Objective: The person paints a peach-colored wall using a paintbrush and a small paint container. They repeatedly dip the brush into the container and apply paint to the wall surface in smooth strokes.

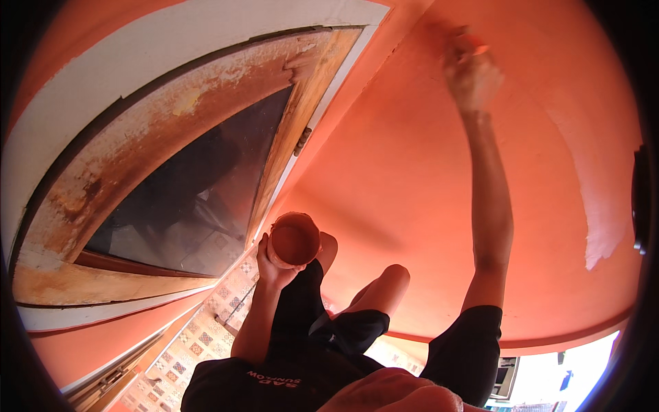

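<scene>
My left hand (pixel 273 273) is wrapped around an orange-coated paint pot (pixel 294 265), which it holds up in front of my knees. Orange paint shows inside the pot; its depth is hard to judge. High up and to the right, my right hand (pixel 473 79) is raised with the arm stretched out, its fingers closed on what looks like a paintbrush (pixel 463 31). Motion blurs that hand and the brush. The brush end is at the orange wall (pixel 412 172), near a darker smudge. Whether the bristles touch the wall, I cannot tell.
A worn wooden door or window frame (pixel 274 192) with dark glass (pixel 199 178) and white trim (pixel 89 89) stands at left. On the wall's right side is a pale pink patch (pixel 597 206). Patterned tiles (pixel 199 340) cover the floor at lower left. A dark object (pixel 640 199) sits at the right rim.
</scene>
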The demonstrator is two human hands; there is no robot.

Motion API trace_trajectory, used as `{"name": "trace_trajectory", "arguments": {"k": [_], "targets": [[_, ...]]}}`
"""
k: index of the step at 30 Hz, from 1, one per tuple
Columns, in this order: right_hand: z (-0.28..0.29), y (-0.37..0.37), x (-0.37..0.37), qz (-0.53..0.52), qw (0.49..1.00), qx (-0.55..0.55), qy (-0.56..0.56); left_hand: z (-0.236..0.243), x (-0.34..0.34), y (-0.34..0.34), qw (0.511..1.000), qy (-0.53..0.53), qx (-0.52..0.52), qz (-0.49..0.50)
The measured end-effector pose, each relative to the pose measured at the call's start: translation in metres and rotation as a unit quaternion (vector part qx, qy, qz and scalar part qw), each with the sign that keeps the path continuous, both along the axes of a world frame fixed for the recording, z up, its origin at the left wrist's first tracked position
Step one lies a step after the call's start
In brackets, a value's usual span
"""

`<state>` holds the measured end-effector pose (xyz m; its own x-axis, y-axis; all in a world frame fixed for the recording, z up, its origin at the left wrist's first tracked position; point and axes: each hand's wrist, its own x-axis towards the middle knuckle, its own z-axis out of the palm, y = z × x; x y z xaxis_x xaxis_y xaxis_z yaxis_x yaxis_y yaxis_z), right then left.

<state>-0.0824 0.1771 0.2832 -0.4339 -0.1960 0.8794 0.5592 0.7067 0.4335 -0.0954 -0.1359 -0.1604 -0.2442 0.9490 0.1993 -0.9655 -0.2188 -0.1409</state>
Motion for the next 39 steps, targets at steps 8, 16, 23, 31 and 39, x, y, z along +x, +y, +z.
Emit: {"name": "trace_trajectory", "arguments": {"k": [8, 16, 23, 31, 39], "targets": [[-0.128, -0.023, -0.001, -0.009, 0.984, 0.019, -0.178, -0.004, 0.012, -0.005, 0.995, 0.007, -0.099, -0.009], [-0.335, -0.033, -0.007, 0.132, 0.879, -0.198, -0.413, 0.0, 0.004, -0.022, 0.984, -0.032, -0.17, 0.037], [-0.122, -0.001, -0.005, 0.075, 0.99, -0.064, -0.1, 0.003, 0.005, -0.015, 0.99, -0.041, -0.131, 0.019], [-0.093, -0.027, 0.001, 0.034, 0.999, -0.013, -0.016, 0.018, 0.023, -0.01, 0.963, -0.057, -0.263, 0.027], [-0.326, -0.037, -0.001, 0.106, 0.884, -0.227, -0.396, -0.007, 0.008, -0.021, 0.996, -0.043, -0.077, -0.023]]}}
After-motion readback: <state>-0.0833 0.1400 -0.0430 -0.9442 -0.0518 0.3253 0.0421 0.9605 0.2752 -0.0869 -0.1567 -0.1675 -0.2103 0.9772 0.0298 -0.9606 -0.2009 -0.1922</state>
